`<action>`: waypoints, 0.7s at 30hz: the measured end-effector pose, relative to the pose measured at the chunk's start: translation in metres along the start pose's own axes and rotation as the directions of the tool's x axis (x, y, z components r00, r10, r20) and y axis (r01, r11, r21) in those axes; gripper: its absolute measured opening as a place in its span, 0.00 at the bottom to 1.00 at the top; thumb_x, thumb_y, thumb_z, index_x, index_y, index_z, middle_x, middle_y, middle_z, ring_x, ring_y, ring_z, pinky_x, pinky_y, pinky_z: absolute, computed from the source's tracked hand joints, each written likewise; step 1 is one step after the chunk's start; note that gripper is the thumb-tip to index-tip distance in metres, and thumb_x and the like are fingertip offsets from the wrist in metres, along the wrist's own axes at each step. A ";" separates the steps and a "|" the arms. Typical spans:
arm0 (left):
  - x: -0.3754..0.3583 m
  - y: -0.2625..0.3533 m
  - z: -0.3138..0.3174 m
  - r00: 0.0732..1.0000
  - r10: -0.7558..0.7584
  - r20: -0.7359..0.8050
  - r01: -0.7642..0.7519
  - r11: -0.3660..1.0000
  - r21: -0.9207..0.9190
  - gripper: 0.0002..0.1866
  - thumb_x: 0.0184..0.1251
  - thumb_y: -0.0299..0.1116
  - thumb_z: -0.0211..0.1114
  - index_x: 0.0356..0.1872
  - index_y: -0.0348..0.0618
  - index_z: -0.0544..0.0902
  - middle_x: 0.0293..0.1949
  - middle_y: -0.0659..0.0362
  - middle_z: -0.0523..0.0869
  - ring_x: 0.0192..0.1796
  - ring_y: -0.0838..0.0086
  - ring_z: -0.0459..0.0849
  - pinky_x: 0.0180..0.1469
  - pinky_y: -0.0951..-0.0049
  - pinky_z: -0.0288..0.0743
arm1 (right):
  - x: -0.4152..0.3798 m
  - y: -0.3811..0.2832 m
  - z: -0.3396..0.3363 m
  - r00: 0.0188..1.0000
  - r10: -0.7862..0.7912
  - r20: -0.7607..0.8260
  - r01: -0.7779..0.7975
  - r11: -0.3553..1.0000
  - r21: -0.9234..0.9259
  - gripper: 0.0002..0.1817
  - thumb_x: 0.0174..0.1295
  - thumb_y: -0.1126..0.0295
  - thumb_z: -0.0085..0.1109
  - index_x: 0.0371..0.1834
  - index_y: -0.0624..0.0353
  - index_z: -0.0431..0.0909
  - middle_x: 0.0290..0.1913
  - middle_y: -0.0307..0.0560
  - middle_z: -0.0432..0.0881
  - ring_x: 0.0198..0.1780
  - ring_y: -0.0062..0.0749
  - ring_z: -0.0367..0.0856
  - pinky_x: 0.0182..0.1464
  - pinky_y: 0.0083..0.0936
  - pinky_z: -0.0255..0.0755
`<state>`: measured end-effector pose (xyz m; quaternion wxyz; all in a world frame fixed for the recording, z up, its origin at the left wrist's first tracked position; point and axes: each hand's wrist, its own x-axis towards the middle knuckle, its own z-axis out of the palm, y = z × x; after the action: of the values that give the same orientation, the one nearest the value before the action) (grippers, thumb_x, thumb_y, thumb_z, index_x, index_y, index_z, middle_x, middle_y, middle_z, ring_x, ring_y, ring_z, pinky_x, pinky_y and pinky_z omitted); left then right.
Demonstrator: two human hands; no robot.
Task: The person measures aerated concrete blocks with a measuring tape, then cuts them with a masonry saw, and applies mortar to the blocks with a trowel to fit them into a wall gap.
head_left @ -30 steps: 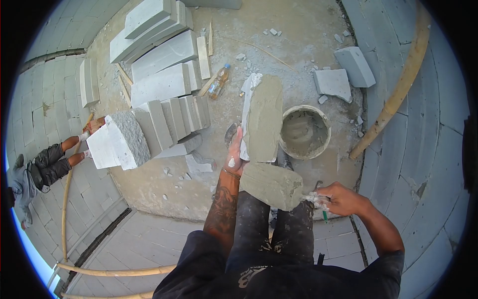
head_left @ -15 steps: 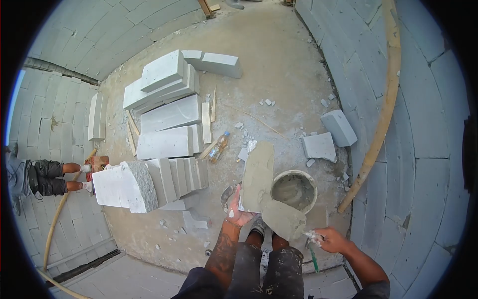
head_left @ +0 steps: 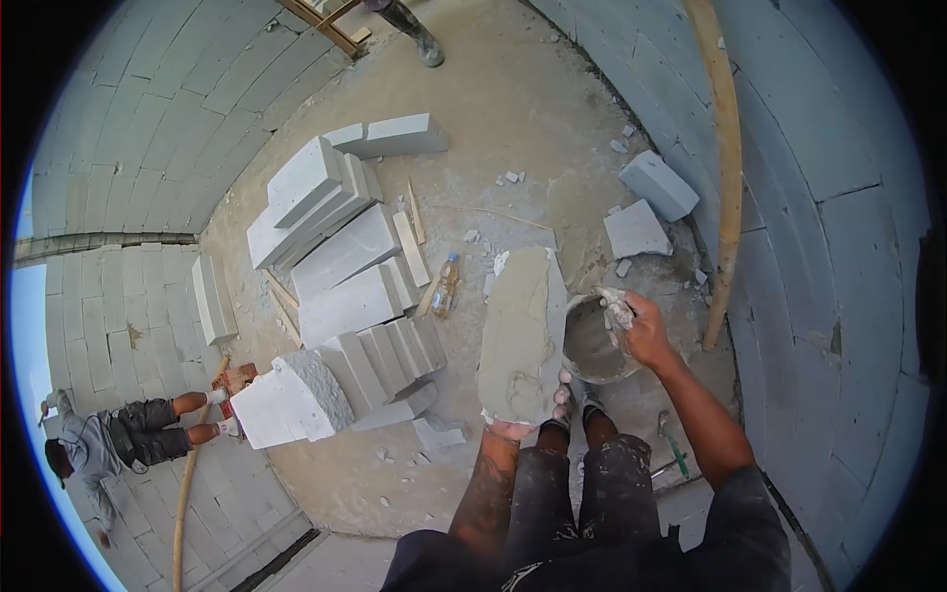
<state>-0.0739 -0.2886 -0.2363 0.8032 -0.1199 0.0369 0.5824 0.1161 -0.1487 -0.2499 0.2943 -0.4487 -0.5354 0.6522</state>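
Note:
My left hand [head_left: 528, 422] grips the lower end of a grey block [head_left: 521, 335] whose upper face is smeared with wet mortar; the block stands on end in front of my legs. Just to its right, my right hand [head_left: 639, 331] reaches over the rim of a round mortar bucket [head_left: 584, 363]. The fingers are curled and caked with pale mortar, and I cannot make out whether they hold anything. A green-handled trowel [head_left: 674, 452] lies by my right leg, apart from both hands.
Stacked pale blocks [head_left: 340, 257] fill the floor to the left, with a plastic bottle [head_left: 446, 285] beside them. Two loose blocks [head_left: 646, 202] and a bamboo pole [head_left: 725, 168] lie right. A person [head_left: 128, 439] crouches lower left; another person's boot [head_left: 414, 30] shows at the top.
My right hand has left the block's lower end and risen to the bucket rim, and the trowel is out of it. The block now stands more upright in my left hand.

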 end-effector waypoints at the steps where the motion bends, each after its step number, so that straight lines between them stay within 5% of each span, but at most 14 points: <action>1: -0.002 -0.001 0.000 1.000 0.014 0.005 -0.014 0.999 0.029 0.37 0.59 0.61 0.49 0.64 0.49 0.59 0.53 0.43 0.68 0.44 0.56 0.73 0.41 0.57 0.72 | 0.002 -0.004 -0.003 1.000 0.014 -0.012 -0.014 1.000 0.020 0.07 0.58 0.73 0.49 0.33 0.64 0.74 0.24 0.41 0.74 0.21 0.19 0.70 0.22 0.20 0.65; 3: -0.006 0.004 -0.001 0.992 0.015 -0.126 -0.006 0.997 0.073 0.36 0.58 0.61 0.49 0.63 0.49 0.61 0.52 0.45 0.69 0.43 0.57 0.71 0.39 0.58 0.70 | -0.005 -0.010 -0.006 0.993 -0.063 0.096 0.077 0.985 -0.156 0.07 0.57 0.72 0.50 0.34 0.65 0.74 0.22 0.44 0.74 0.21 0.18 0.71 0.22 0.21 0.64; 5: -0.012 0.009 -0.005 0.967 0.027 -0.255 0.003 0.993 0.115 0.36 0.58 0.61 0.48 0.61 0.48 0.64 0.51 0.46 0.70 0.43 0.57 0.70 0.38 0.59 0.69 | -0.025 -0.009 -0.006 0.985 0.020 0.169 0.011 0.984 -0.179 0.07 0.56 0.73 0.52 0.34 0.66 0.74 0.22 0.50 0.74 0.21 0.28 0.74 0.24 0.25 0.65; 8: -0.014 0.017 -0.023 0.923 0.082 -0.375 0.026 0.961 0.274 0.35 0.59 0.61 0.48 0.60 0.46 0.65 0.50 0.47 0.72 0.44 0.56 0.71 0.41 0.56 0.70 | -0.059 -0.011 0.004 0.964 -0.114 0.238 0.170 0.958 -0.231 0.09 0.53 0.74 0.53 0.35 0.67 0.75 0.27 0.61 0.75 0.26 0.55 0.72 0.30 0.33 0.68; 10: -0.016 0.014 -0.030 0.732 0.324 -0.599 -0.167 0.938 0.304 0.34 0.60 0.60 0.48 0.59 0.45 0.67 0.49 0.48 0.73 0.47 0.55 0.72 0.48 0.54 0.71 | -0.084 -0.004 0.016 0.967 -0.101 0.234 0.146 0.972 -0.182 0.09 0.53 0.74 0.54 0.35 0.68 0.75 0.28 0.60 0.76 0.27 0.55 0.73 0.30 0.33 0.68; 14: -0.019 0.008 -0.036 0.709 0.354 -0.610 -0.176 0.926 0.333 0.34 0.61 0.59 0.48 0.59 0.43 0.66 0.50 0.46 0.73 0.50 0.55 0.72 0.51 0.52 0.71 | -0.128 0.007 0.030 0.956 -0.140 0.259 0.188 0.968 -0.167 0.11 0.53 0.71 0.57 0.35 0.68 0.75 0.29 0.59 0.77 0.28 0.54 0.76 0.30 0.37 0.68; 16: -0.026 0.010 -0.046 0.894 0.128 -0.429 -0.036 0.975 0.218 0.34 0.61 0.59 0.48 0.60 0.41 0.65 0.51 0.45 0.72 0.51 0.56 0.73 0.49 0.52 0.72 | -0.151 0.008 0.030 0.916 -0.038 0.400 0.125 0.973 -0.195 0.13 0.52 0.68 0.59 0.37 0.66 0.75 0.29 0.57 0.77 0.32 0.52 0.78 0.32 0.37 0.70; 17: -0.028 0.014 -0.062 0.895 0.108 -0.432 -0.025 0.981 0.192 0.34 0.61 0.59 0.48 0.60 0.41 0.65 0.51 0.45 0.72 0.51 0.56 0.73 0.49 0.52 0.72 | -0.159 0.010 0.026 0.880 0.025 0.473 0.108 0.962 -0.251 0.13 0.52 0.68 0.59 0.37 0.65 0.75 0.29 0.56 0.77 0.32 0.52 0.78 0.33 0.37 0.71; 19: -0.031 0.024 -0.095 0.860 0.108 -0.499 0.046 0.957 0.287 0.32 0.66 0.55 0.43 0.63 0.42 0.61 0.58 0.51 0.72 0.56 0.59 0.74 0.55 0.57 0.71 | -0.177 0.032 0.019 0.917 0.042 0.397 0.044 0.978 -0.205 0.14 0.52 0.68 0.59 0.37 0.66 0.73 0.30 0.55 0.76 0.32 0.52 0.77 0.33 0.37 0.71; 21: -0.029 0.022 -0.099 0.831 0.182 -0.526 0.002 0.944 0.329 0.32 0.66 0.55 0.43 0.63 0.42 0.62 0.58 0.51 0.71 0.57 0.59 0.73 0.55 0.56 0.71 | -0.180 0.062 0.012 0.990 -0.110 -0.083 0.080 0.951 -0.299 0.12 0.51 0.70 0.58 0.35 0.66 0.71 0.31 0.56 0.75 0.30 0.53 0.76 0.32 0.38 0.70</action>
<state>-0.0957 -0.3323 -0.3297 0.7385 -0.1502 0.3639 0.5475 0.1882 -0.3252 -0.2603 0.2811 -0.4929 -0.6326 0.5271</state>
